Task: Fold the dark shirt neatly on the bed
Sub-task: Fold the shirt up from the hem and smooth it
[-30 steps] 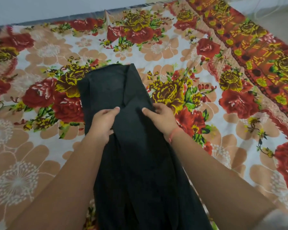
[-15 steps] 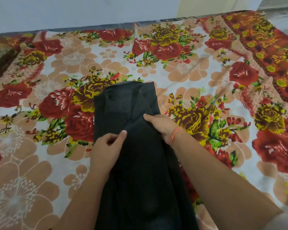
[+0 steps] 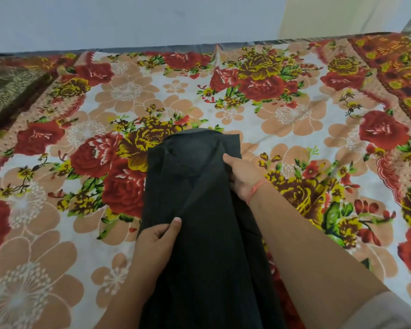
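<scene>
a dark shirt (image 3: 199,233), gathered into a long narrow strip, lies on a floral bed (image 3: 294,119); the left hand (image 3: 156,241) pinches a fold under its thumb; the right hand (image 3: 243,176) grips the side edge farther up; it looks soft, light and limp, best held by its edges.

Left hand (image 3: 156,236) pinches nearer; right hand (image 3: 243,176) grips farther.

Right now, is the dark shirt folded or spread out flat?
Folded lengthwise: the dark shirt lies as a narrow strip on the bedsheet, with overlapping layers.
</scene>
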